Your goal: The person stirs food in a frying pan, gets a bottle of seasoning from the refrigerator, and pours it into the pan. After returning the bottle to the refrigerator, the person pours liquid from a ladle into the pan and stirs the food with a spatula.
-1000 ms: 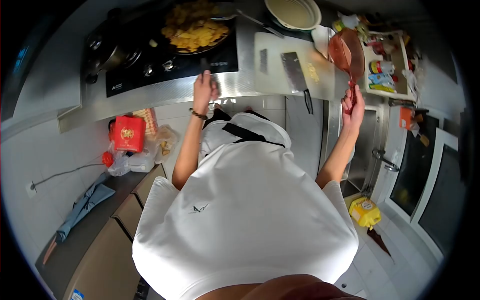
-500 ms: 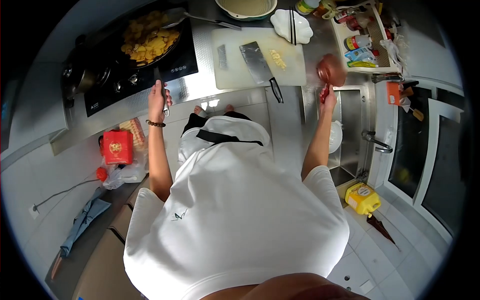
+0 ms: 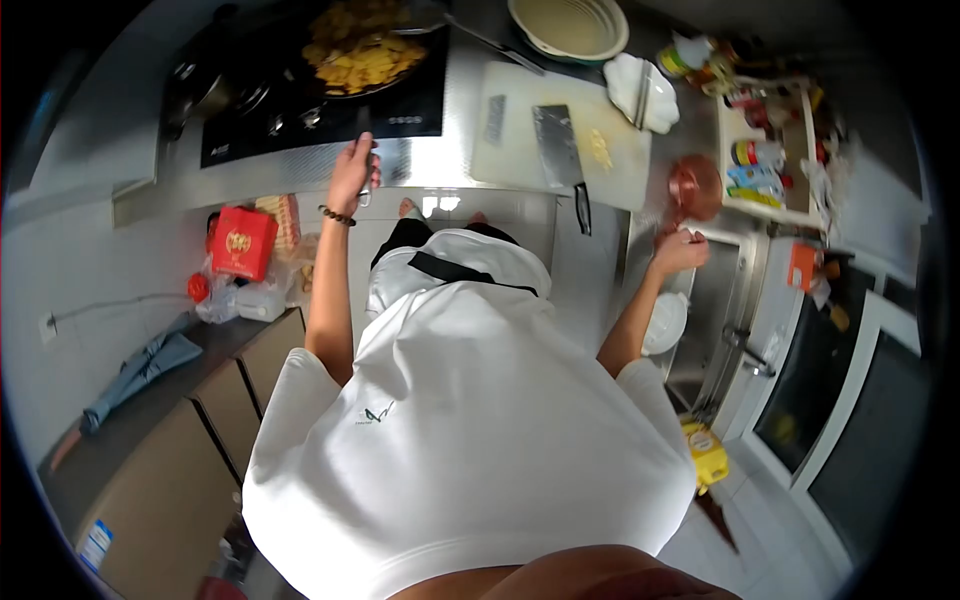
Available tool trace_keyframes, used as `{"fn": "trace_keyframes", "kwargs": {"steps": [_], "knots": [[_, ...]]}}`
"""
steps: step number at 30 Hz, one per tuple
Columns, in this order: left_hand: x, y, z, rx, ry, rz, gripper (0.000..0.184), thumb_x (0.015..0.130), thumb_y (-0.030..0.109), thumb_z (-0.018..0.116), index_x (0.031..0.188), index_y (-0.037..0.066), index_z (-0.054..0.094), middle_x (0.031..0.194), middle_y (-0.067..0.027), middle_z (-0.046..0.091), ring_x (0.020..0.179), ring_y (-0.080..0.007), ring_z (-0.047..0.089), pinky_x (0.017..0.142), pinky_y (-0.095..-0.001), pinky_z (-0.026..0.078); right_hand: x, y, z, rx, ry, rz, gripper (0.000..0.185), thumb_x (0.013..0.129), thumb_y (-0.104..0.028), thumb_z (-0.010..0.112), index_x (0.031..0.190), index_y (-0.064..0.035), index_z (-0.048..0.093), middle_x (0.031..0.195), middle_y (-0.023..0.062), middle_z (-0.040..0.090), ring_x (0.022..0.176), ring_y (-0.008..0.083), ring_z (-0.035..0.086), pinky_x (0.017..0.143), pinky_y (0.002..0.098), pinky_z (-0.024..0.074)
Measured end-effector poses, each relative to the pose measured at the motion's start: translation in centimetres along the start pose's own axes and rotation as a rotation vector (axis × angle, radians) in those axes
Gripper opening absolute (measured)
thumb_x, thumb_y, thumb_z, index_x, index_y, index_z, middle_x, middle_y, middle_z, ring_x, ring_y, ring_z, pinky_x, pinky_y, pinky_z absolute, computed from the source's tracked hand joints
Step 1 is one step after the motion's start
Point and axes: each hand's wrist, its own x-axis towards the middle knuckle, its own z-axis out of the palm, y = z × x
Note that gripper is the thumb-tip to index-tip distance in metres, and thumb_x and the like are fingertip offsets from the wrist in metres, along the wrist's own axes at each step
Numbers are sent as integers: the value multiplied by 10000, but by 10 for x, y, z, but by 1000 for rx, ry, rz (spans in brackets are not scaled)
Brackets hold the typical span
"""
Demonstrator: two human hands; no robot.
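My left hand [image 3: 355,170] is wrapped round the handle of a dark frying pan [image 3: 350,95] at the stove's front edge. Yellow sliced food, like potato slices [image 3: 365,65], fills the pan, and a metal spatula [image 3: 490,40] rests across its right side. My right hand [image 3: 683,248] is over the sink's near-left corner, beside the handle end of a reddish ladle-like scoop [image 3: 695,187]. The scoop sits on the counter behind the sink. Its fingers point right and look off the handle, slightly blurred.
A cleaver [image 3: 560,150] and chopped pale bits lie on a white cutting board [image 3: 515,110]. Behind it stand a large bowl [image 3: 570,30] and a white dish [image 3: 640,95]. Bottles fill a crate [image 3: 765,205] at right. A white strainer [image 3: 665,322] is in the sink.
The view has turned, shifting the kitchen rightward in frame. My right hand has come off the red scoop's handle, its fingers now turned right. My left hand stays on the pan handle.
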Motion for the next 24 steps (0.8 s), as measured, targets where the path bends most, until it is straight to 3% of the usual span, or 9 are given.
{"fn": "trace_keyframes", "kwargs": {"steps": [3,4,6,8,12,13,16,21,24], "knots": [[0,1,-1,-27,-5,-28,357,1002,420,534,980,64,532,678,-1,530,505,-97,491,451,-241,419,1,-144,-32,511,-441,5,160,823,-115,612,904,22,637,834,155,669,747,315,639,706,418,515],[4,-2,-3,-61,-20,-37,364,1008,425,521,960,64,526,678,-6,532,504,-106,495,449,-247,425,-6,-193,-38,686,-674,-82,126,818,-100,624,896,-1,636,825,142,662,737,330,637,705,418,516],[7,3,-1,-118,-56,-74,384,1016,441,493,940,65,514,675,-12,531,504,-117,503,442,-253,431,-27,-264,-11,790,-820,-411,156,811,-80,620,949,-9,640,900,196,649,857,369,635,772,426,507],[8,4,-6,-158,-90,-90,401,1020,452,474,920,65,500,668,-18,533,498,-123,505,435,-255,432,-53,-335,45,563,-684,-664,332,802,-121,642,1079,55,596,997,240,638,947,403,615,846,455,498],[7,0,-6,-133,-133,-35,402,1024,458,461,918,71,483,662,-21,543,469,-105,475,426,-254,413,-78,-377,106,100,-799,-619,635,780,-243,710,1262,92,468,1147,251,600,1030,364,606,910,441,481],[0,8,-1,-149,-108,-15,446,1043,419,422,780,62,472,602,-15,506,433,-113,455,411,-264,407,-84,-381,113,69,-767,-639,628,802,-232,681,1304,63,449,1216,240,568,1082,362,583,932,449,460],[2,8,-5,-142,-115,-63,398,1040,414,431,855,63,447,610,-21,499,434,-115,460,412,-261,422,-94,-386,137,112,-763,-633,576,838,-219,655,1332,-10,444,1271,210,537,1154,368,535,956,471,430],[4,9,-8,-206,-129,-140,382,1030,433,448,899,75,423,655,-20,501,465,-111,475,423,-268,439,-89,-395,130,104,-691,-618,428,861,-244,663,1220,-48,537,1107,177,529,1037,360,534,884,486,433],[4,11,-10,-204,-152,-164,383,1025,442,454,907,79,418,661,-20,500,475,-111,481,432,-271,447,-89,-386,118,372,-684,-708,215,927,-179,597,1090,-38,586,1073,216,563,990,414,559,860,494,445]]}}
